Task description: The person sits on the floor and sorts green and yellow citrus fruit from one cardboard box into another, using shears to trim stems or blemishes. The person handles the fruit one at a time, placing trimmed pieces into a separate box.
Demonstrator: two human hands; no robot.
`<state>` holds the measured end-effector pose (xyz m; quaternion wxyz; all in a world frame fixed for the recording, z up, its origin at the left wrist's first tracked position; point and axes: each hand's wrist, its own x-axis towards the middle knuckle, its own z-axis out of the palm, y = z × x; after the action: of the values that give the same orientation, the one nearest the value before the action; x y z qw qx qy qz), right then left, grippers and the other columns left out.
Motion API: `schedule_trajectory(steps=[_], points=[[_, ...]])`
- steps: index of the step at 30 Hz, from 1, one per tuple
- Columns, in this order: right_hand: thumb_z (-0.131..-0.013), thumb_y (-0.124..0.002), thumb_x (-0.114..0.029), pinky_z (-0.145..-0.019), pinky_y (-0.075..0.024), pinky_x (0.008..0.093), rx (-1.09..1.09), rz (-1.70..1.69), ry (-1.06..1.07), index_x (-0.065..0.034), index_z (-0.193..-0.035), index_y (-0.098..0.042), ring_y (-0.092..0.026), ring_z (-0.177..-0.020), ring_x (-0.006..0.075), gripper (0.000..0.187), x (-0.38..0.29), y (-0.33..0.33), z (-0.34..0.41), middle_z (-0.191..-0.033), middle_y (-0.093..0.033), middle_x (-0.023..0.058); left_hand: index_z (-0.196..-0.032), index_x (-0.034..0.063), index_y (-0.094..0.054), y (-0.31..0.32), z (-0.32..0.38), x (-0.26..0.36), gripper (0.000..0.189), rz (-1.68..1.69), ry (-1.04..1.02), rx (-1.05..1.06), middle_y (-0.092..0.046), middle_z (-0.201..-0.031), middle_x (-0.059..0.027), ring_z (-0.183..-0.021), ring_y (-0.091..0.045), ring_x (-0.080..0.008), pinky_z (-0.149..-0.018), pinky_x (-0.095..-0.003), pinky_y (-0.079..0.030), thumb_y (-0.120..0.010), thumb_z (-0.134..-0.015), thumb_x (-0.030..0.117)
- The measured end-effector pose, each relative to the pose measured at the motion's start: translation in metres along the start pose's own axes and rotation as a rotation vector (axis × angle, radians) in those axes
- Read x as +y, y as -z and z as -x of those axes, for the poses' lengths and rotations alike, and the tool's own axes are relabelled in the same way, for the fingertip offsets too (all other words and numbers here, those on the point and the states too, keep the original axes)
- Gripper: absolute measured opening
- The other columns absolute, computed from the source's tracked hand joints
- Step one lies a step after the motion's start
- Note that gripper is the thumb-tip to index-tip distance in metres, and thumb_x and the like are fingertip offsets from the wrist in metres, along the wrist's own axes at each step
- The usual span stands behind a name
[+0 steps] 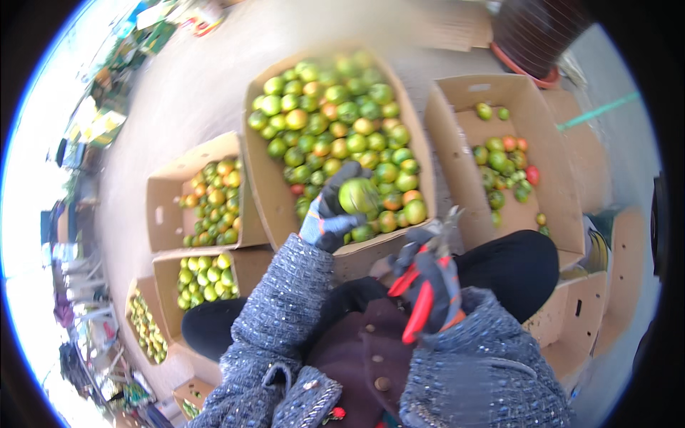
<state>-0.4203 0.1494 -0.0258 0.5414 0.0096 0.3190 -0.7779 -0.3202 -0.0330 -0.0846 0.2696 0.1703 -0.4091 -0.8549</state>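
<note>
My left hand (334, 211), in a grey and black glove, holds a green tomato (358, 196) over the near part of a large cardboard box (259, 184) heaped with green and orange tomatoes (337, 117). In my gloved right hand (431, 283) are pruning shears with red handles (418, 311). Their metal blades (445, 230) point up and away from me, close to the near right corner of that box. The shears and the held tomato are apart.
To the right, a cardboard box (444, 134) holds fewer tomatoes, some red. Smaller boxes of tomatoes (160, 214) stand at the left. A dark round container (535, 37) is at the upper right. Further cardboard boxes (570, 321) lie beside my right knee.
</note>
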Motion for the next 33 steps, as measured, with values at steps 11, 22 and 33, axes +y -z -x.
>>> schedule_trajectory(steps=[11, 22, 33], points=[[-0.087, -0.053, -0.006, -0.087, -0.0444, 0.0348, 0.018, 0.015, 0.023, 0.0001, -0.125, -0.043, -0.054, -0.088, 0.0178, 0.04, -0.021, 0.004, -0.007, -0.095, -0.055, 0.008, -0.138, 0.0036, -0.035, -0.043, -0.115, -0.045, 0.056, -0.026, 0.185, -0.038, -0.052, -0.127, -0.0138, -0.105, -0.059, -0.0237, -0.087, -0.0364, -0.05, -0.058, -0.089, 0.016], [-0.085, -0.056, -0.013, -0.091, -0.0407, 0.0394, 0.075, 0.143, 0.004, 0.0025, -0.127, -0.04, -0.053, -0.087, 0.0195, 0.048, -0.017, -0.005, -0.016, -0.096, -0.055, 0.0104, -0.126, 0.0194, -0.053, 0.088, -0.031, -0.065, 0.059, -1.686, 0.317, -0.115, -0.055, -0.118, -0.0138, -0.103, -0.057, -0.0305, -0.087, -0.0418, -0.048, -0.073, -0.071, 0.014], [-0.088, -0.056, -0.01, -0.084, -0.0448, 0.0341, 0.096, 0.272, -0.092, 0.0021, -0.126, -0.043, -0.054, -0.088, 0.0185, 0.041, -0.008, -0.009, -0.018, -0.093, -0.056, 0.0099, -0.117, 0.0043, -0.058, 0.101, -0.015, -0.063, 0.059, -0.375, 0.757, 0.344, -0.064, -0.083, -0.0075, -0.067, -0.06, -0.0165, -0.057, -0.0311, -0.051, -0.07, -0.075, 0.044]])
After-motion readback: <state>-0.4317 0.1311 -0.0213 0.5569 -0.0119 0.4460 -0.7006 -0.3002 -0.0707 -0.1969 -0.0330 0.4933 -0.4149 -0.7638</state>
